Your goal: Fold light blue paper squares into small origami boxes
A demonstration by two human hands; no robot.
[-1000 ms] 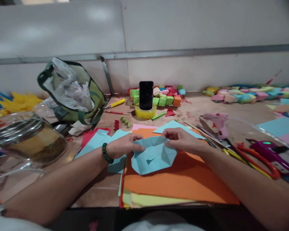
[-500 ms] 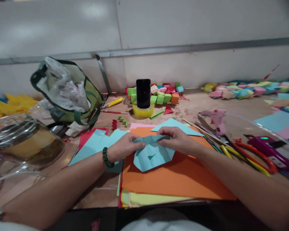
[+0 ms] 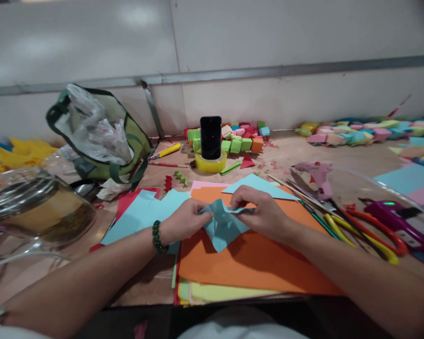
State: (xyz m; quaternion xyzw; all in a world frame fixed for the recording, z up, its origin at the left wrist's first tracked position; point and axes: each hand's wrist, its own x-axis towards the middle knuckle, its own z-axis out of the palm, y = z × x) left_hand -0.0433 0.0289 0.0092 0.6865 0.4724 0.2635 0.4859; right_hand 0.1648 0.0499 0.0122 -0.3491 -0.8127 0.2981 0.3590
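Observation:
A creased sheet of light blue paper [image 3: 222, 231] is held between my two hands, its middle pushed up into folds and one corner pointing toward me. My left hand [image 3: 185, 219], below a green bead bracelet, pinches its left side between thumb and fingers. On the other side my right hand [image 3: 265, 212] grips the upper right edge with curled fingers. The paper is just over a stack topped by orange sheets [image 3: 268, 263]. Behind my right hand lies a folded light blue piece [image 3: 257, 184]. More light blue paper [image 3: 137, 221] lies left of the stack.
A phone [image 3: 211, 137] stands in a yellow tape roll [image 3: 212, 163] before paper cubes [image 3: 245, 143]. At right are a pink glue gun [image 3: 318, 175], scissors [image 3: 374, 230] and a purple device [image 3: 397, 221]. A glass jar [image 3: 38, 205] and green bag [image 3: 130, 136] stand left.
The blue paper, flatter before, is now squeezed inward with its sides folding up and its corners standing out. My hands have turned slightly, the right fingers curling more.

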